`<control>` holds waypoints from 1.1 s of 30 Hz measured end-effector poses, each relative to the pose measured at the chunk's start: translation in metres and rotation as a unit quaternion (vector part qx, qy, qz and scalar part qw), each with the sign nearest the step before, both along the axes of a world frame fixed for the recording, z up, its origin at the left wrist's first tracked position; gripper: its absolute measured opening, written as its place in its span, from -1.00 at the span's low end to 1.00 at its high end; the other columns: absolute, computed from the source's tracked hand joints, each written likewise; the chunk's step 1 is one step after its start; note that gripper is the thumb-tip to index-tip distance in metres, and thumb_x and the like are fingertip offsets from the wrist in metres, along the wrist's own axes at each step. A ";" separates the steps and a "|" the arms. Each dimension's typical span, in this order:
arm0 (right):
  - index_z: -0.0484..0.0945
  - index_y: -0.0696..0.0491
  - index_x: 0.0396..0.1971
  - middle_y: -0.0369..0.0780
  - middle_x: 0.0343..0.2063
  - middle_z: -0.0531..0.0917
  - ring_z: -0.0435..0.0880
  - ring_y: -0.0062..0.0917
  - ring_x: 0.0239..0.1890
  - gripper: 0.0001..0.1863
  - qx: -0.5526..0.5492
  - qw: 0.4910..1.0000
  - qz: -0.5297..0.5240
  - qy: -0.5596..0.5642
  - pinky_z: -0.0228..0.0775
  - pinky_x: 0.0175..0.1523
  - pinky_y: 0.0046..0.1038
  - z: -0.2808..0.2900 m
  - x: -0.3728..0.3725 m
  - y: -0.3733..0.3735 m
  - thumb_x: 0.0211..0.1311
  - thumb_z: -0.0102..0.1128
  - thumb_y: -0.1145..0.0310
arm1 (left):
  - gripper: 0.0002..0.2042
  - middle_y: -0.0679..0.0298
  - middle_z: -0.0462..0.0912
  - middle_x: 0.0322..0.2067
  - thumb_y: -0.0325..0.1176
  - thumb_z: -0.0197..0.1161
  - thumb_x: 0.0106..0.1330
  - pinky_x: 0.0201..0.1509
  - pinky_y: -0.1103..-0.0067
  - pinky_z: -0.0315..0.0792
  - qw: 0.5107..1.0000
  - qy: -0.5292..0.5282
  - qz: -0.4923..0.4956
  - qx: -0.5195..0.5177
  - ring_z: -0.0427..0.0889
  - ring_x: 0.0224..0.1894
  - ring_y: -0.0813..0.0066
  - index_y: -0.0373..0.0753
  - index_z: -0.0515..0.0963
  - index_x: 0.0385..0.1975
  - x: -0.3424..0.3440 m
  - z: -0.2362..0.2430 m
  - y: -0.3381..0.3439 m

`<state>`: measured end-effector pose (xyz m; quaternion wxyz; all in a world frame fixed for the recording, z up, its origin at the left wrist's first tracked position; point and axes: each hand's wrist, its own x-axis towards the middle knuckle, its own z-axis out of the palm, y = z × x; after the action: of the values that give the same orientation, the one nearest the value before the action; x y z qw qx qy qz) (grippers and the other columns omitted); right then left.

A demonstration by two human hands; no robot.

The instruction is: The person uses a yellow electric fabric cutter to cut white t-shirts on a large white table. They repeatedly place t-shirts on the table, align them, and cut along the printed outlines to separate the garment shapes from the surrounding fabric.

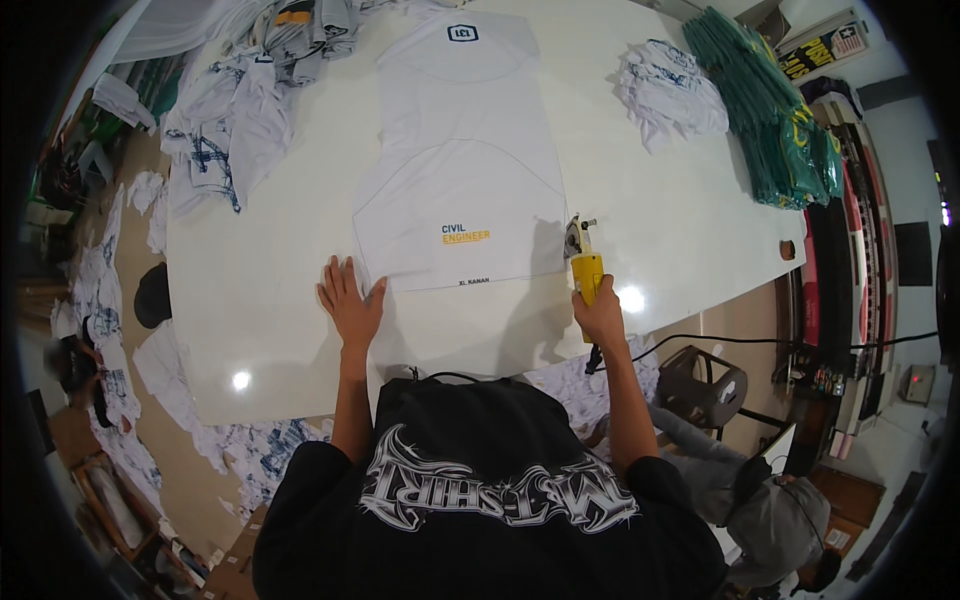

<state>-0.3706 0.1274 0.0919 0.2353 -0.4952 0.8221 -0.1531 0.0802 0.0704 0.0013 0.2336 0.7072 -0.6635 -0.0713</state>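
Observation:
White printed fabric pieces (455, 195) lie flat down the middle of the white table (270, 350), with thin dark outlines and small blue and yellow print. My left hand (354, 305) rests on the tabletop, fingers spread, beside the fabric's near left corner. In my right hand (600, 318) is a yellow handheld electric rotary cutter (587, 275), gripped by its body. Its round blade head sits at the fabric's right edge, close to the near right corner. Whether the blade touches the cloth I cannot tell.
Crumpled white fabric (235, 125) covers the table's left side. A white bundle (670, 90) and stacked green packed garments (765, 110) sit far right. A black cable (760, 340) trails right from the cutter. Another person (770, 515) in grey is at the lower right, near a dark stool (700, 385).

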 end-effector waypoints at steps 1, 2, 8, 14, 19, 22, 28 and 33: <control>0.26 0.27 -0.01 0.33 -0.28 0.67 0.70 0.29 -0.19 -0.43 0.002 1.000 -0.003 0.000 0.58 -0.12 0.07 0.001 0.000 -0.005 0.26 0.34 0.19 | -0.25 -0.08 0.17 0.52 0.08 0.33 0.37 0.60 -0.08 -0.23 1.000 -0.002 0.002 0.000 0.03 0.59 -0.08 -0.31 0.36 0.41 0.000 0.000 0.000; 0.26 0.27 -0.01 0.34 -0.28 0.67 0.70 0.29 -0.20 -0.43 -0.002 1.000 -0.001 0.000 0.58 -0.12 0.07 0.002 -0.001 -0.009 0.26 0.34 0.19 | -0.25 -0.08 0.17 0.52 0.08 0.34 0.37 0.60 -0.07 -0.24 1.000 -0.004 0.005 0.000 0.03 0.59 -0.08 -0.31 0.36 0.41 -0.001 0.000 0.001; 0.26 0.27 -0.04 0.35 -0.28 0.66 0.70 0.30 -0.21 -0.42 0.000 1.000 0.003 0.002 0.59 -0.14 0.06 0.001 -0.006 -0.036 0.25 0.34 0.17 | -0.25 -0.09 0.19 0.51 0.06 0.34 0.35 0.61 -0.07 -0.25 1.000 0.008 0.010 0.001 0.04 0.59 -0.07 -0.31 0.36 0.41 -0.001 0.003 0.000; 0.26 0.27 -0.05 0.35 -0.27 0.66 0.70 0.29 -0.22 -0.42 -0.013 0.999 0.017 0.024 0.61 -0.16 0.06 -0.005 -0.013 -0.067 0.25 0.33 0.14 | -0.26 -0.09 0.19 0.52 0.06 0.33 0.35 0.61 -0.07 -0.25 1.000 0.011 0.011 0.004 0.04 0.59 -0.07 -0.31 0.37 0.40 0.002 0.003 0.002; 0.26 0.27 -0.03 0.35 -0.26 0.67 0.70 0.30 -0.22 -0.42 -0.018 0.999 0.017 0.037 0.61 -0.15 0.07 -0.009 -0.021 -0.095 0.25 0.32 0.13 | -0.24 -0.09 0.18 0.52 0.13 0.32 0.35 0.59 -0.12 -0.25 1.000 0.015 0.009 -0.004 0.03 0.59 -0.08 -0.29 0.39 0.41 0.003 -0.002 0.000; 0.26 0.27 0.01 0.34 -0.26 0.67 0.70 0.29 -0.20 -0.39 -0.013 1.000 0.019 0.022 0.61 -0.14 0.08 -0.002 -0.026 -0.101 0.24 0.33 0.12 | -0.21 -0.08 0.13 0.55 0.21 0.30 0.33 0.55 -0.23 -0.30 0.998 -0.030 0.036 0.032 -0.03 0.62 -0.09 -0.22 0.39 0.43 0.004 0.002 0.003; 0.27 0.26 0.09 0.30 -0.17 0.68 0.69 0.24 -0.07 -0.38 0.029 0.998 0.064 -0.008 0.56 0.01 0.02 0.010 -0.037 -0.038 0.25 0.32 0.17 | -0.10 -0.07 -0.02 0.59 0.31 0.27 0.30 0.51 -0.35 -0.34 0.975 -0.082 0.155 0.133 -0.17 0.64 -0.13 -0.17 0.28 0.51 0.052 0.012 0.013; 0.28 0.24 0.10 0.29 -0.18 0.68 0.69 0.24 -0.09 -0.41 0.044 0.991 0.125 -0.031 0.55 -0.01 0.03 0.019 -0.047 0.015 0.27 0.31 0.18 | -0.05 -0.10 -0.05 0.59 0.28 0.26 0.31 0.53 -0.29 -0.18 0.962 -0.125 0.212 0.114 -0.12 0.62 -0.20 -0.18 0.12 0.58 0.053 -0.025 0.016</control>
<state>-0.4175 0.1427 0.1113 0.2998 -0.5783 0.7520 -0.1013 0.1333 0.0866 -0.0234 0.0763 0.8572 -0.5093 -0.0065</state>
